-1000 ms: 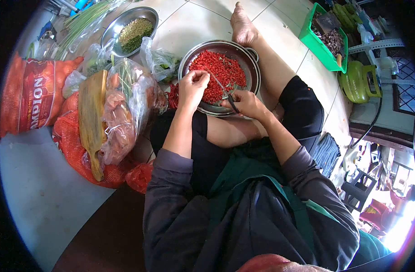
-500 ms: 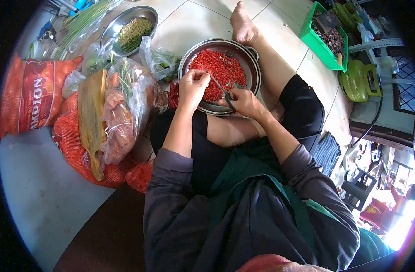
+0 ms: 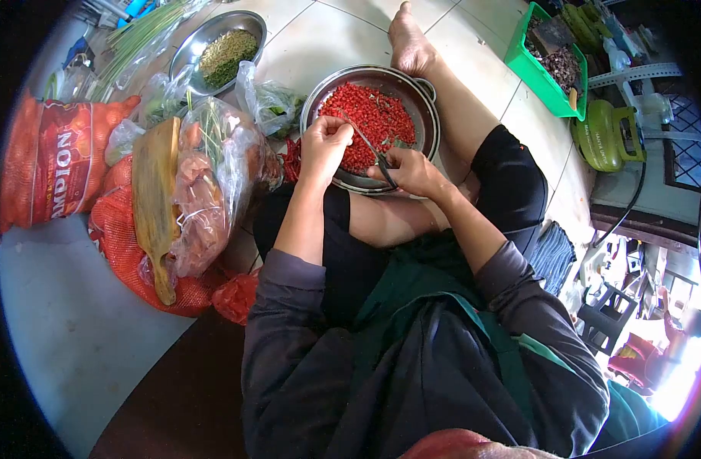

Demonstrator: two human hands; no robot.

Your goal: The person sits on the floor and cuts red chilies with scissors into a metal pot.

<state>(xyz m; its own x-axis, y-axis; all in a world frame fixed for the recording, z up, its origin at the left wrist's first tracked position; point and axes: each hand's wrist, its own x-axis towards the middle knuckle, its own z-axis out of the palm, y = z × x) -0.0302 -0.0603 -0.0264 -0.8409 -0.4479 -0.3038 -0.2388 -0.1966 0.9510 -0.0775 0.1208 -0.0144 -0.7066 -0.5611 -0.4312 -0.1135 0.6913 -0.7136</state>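
Note:
Small red pieces [image 3: 377,115] fill much of a round metal pan [image 3: 434,126] on the tiled floor between my legs. My right hand [image 3: 411,172] is closed around the dark handles of scissors [image 3: 365,140], over the pan's near right rim. The blades point up and left toward my other hand. Above the pan's left side, my left hand [image 3: 326,141] is pinched; whatever its fingertips hold is too small to make out.
At the left lie an orange net sack [image 3: 63,164], a wooden board [image 3: 157,199] and plastic bags [image 3: 235,164]. A metal bowl [image 3: 190,53] stands beyond. At the right are a green basket [image 3: 549,84] and a green gas cylinder [image 3: 599,138]. A person [image 3: 660,352] shows far right.
My right hand and the scissors have shifted slightly, and the blades look closer together than one second ago. My left hand stays nearly in place.

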